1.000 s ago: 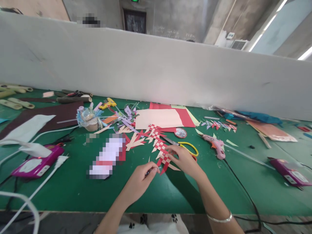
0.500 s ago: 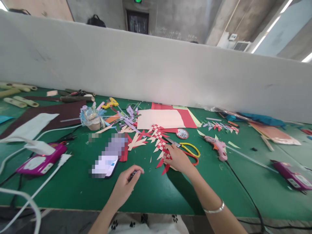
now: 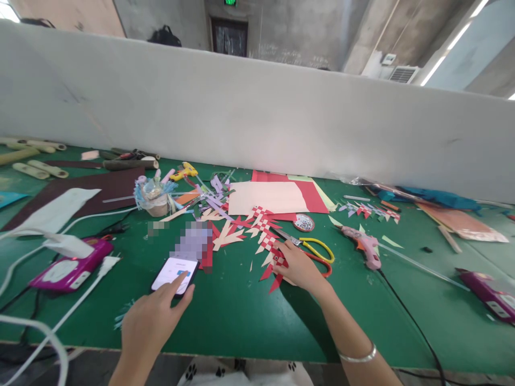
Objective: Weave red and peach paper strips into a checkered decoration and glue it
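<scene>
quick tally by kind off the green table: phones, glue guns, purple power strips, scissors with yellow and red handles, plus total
Phone: 1
Glue guns: 2
Purple power strips: 2
Scissors: 1
Total: 6

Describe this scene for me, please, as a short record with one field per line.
Left grip: at the phone, over its screen
Right grip: on the woven red-and-cream paper strip
Beside right grip: scissors with yellow and red handles
Glue guns: pink glue gun at right; yellow glue gun farther back, left
Sheets: cream sheet overlapping red sheet
Surface: green table
</scene>
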{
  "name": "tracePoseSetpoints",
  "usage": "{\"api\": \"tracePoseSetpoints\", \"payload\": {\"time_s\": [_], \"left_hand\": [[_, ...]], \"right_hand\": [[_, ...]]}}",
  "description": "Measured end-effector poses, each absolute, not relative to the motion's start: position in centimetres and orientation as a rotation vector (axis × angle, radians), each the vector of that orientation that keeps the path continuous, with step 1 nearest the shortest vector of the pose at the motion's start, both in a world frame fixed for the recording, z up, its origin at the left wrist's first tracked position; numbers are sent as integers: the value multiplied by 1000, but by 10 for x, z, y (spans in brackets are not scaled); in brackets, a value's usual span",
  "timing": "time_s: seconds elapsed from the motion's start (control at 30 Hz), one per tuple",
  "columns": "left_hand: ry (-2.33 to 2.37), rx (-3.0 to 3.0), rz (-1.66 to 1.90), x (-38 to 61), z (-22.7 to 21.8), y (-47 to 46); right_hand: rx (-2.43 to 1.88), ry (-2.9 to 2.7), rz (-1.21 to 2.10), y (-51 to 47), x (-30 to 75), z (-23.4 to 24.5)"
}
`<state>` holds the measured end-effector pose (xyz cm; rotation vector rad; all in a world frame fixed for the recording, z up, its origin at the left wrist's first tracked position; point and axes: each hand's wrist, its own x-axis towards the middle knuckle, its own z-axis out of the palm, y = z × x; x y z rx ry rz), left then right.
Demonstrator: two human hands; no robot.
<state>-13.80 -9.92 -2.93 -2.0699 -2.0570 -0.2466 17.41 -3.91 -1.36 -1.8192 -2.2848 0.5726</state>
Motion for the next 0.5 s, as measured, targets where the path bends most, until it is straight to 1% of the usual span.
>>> {"api": "tracePoseSetpoints", "payload": {"time_s": [0.07,0.2,0.27,0.37,0.5], "left_hand": [[-2146,-2053,-289,-136,-26,-99],[-2367,-1979,-534,-144,-6,-92],[-2450,-1989,-569,-155,9,-81],[-2436,-2128,-625,-175,28,-55],[-2535,-2273,-658,-188,35,-15]], "right_hand": [[-1829,-2277,578,-39,174,-13],[-1849,-2267,624,-40,174,-10],[-1845,-2265,623,-41,173,-10],[-1845,-2265,602,-41,173,-10],[-1823,-2263,581,-42,175,-11]]}}
